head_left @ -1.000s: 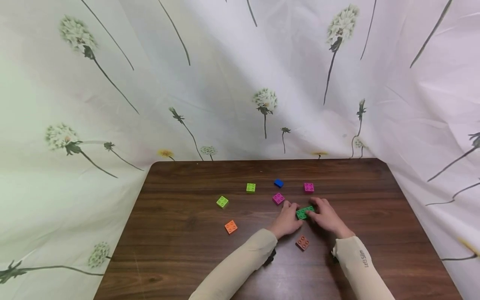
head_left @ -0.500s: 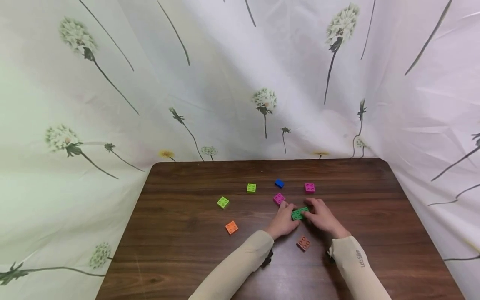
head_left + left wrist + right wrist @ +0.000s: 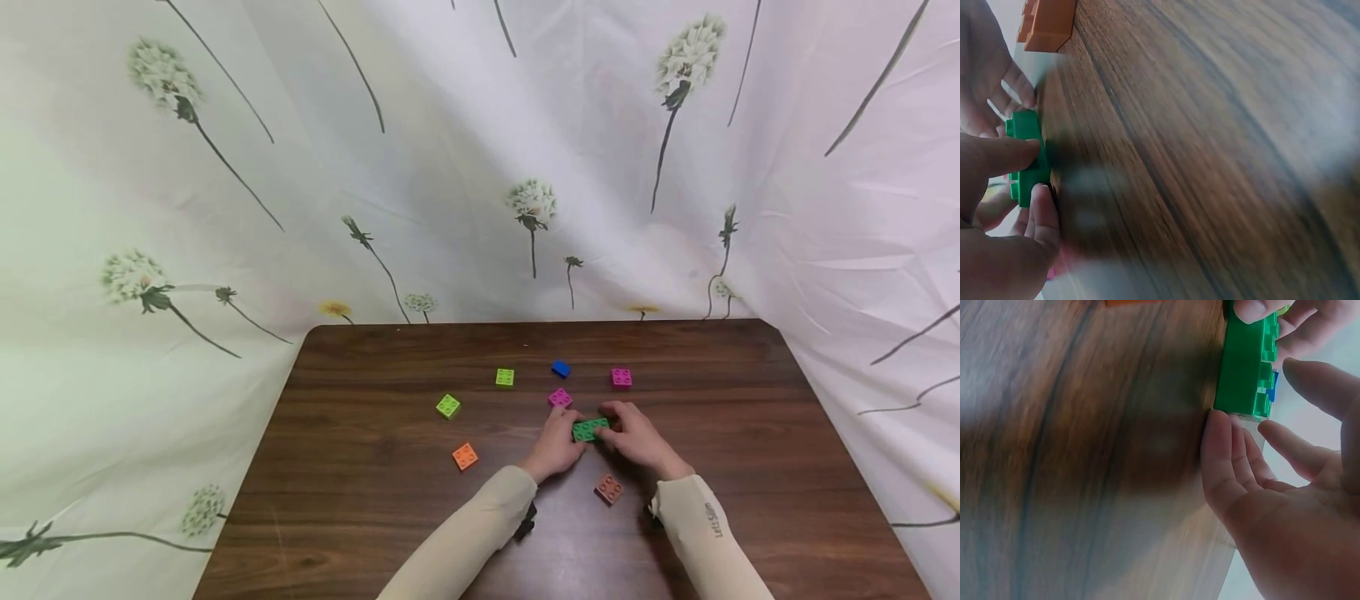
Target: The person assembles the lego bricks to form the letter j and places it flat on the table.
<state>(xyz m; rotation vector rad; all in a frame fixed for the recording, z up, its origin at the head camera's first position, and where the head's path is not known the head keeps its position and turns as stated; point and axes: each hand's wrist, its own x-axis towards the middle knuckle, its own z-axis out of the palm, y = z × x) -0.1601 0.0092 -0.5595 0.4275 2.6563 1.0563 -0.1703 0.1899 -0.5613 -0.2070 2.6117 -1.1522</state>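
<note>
A long green toy building brick (image 3: 590,430) lies studs up between my two hands, close over the tabletop. My left hand (image 3: 555,443) grips its left end, the thumb pressed on the near side and the fingers around the end, as the left wrist view shows with the green brick (image 3: 1029,159). My right hand (image 3: 637,437) is at the other end. In the right wrist view its lower fingertips (image 3: 1216,422) are right at the brick's end face, while the upper fingers reach out above the studs. A magenta brick (image 3: 560,397) sits just beyond my left fingers.
On the brown wooden table (image 3: 360,500) lie a brown brick (image 3: 609,489) nearer me, an orange brick (image 3: 465,456), two lime bricks (image 3: 447,406) to the left, a blue brick (image 3: 561,368) and another magenta brick (image 3: 621,377) farther back. A flowered cloth (image 3: 450,167) hangs behind.
Both hands and the green brick between them have slid left and slightly toward me. The other bricks keep their places.
</note>
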